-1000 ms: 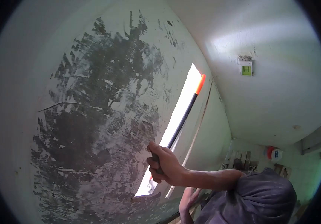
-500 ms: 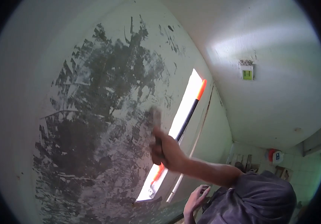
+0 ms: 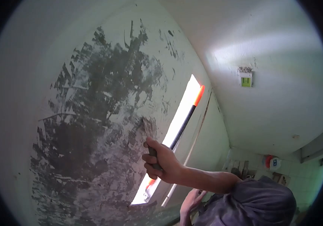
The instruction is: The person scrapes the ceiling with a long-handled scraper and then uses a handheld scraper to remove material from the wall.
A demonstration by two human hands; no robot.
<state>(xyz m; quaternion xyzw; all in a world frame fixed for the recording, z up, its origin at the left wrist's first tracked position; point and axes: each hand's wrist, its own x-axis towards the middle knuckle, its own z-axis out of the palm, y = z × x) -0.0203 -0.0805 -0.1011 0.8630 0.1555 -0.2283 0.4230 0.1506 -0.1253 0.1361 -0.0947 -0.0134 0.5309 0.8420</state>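
Observation:
My right hand (image 3: 165, 160) is closed around the handle of a scraper (image 3: 149, 128), its flat blade pointing up. The blade lies against or close over a wall (image 3: 105, 94) with dark grey, streaky patches among pale coating. Lower down, my left hand (image 3: 190, 199) is near my shirt, its fingers curled and partly hidden behind my right forearm. What the left hand holds, if anything, I cannot tell. Just behind my right hand, a black pole with an orange end (image 3: 184, 128) slants across a bright narrow opening (image 3: 180, 116).
A thin pale pipe or rod (image 3: 186, 162) runs beside the opening. A small box with a green-yellow front (image 3: 246, 80) is fixed to the adjoining pale surface (image 3: 270, 113). Far right, a red and white container (image 3: 272, 162) appears near tiled surfaces.
My right hand and the scraper have moved down and slightly left, and the blade is less blurred. My left hand has shifted left and down, more of it covered. The view has shifted slightly.

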